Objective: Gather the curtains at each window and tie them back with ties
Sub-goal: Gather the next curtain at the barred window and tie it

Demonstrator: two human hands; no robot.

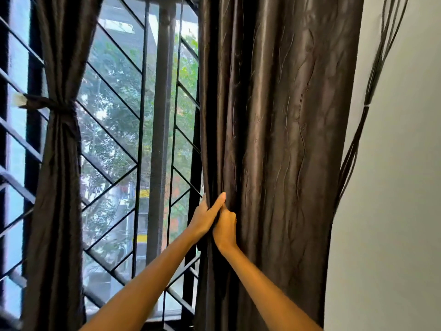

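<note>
While gathering at the window's right side, both hands bunched on the right curtain's [274,139] inner edge: left hand [205,217] wrapped round folds, right hand [225,226] fisted on cloth. Likely slip: slick fabric spilling out, undoing the gather. Hanging vertically, long axis top to bottom. Left curtain [59,163] already cinched by its tie [45,103].

Dark brown satin with wavy embossed lines on the right curtain [281,130], the same brown on the left curtain [59,163] and its tie [47,105], black on the window grille [112,96], off-white on the wall [393,187].
</note>
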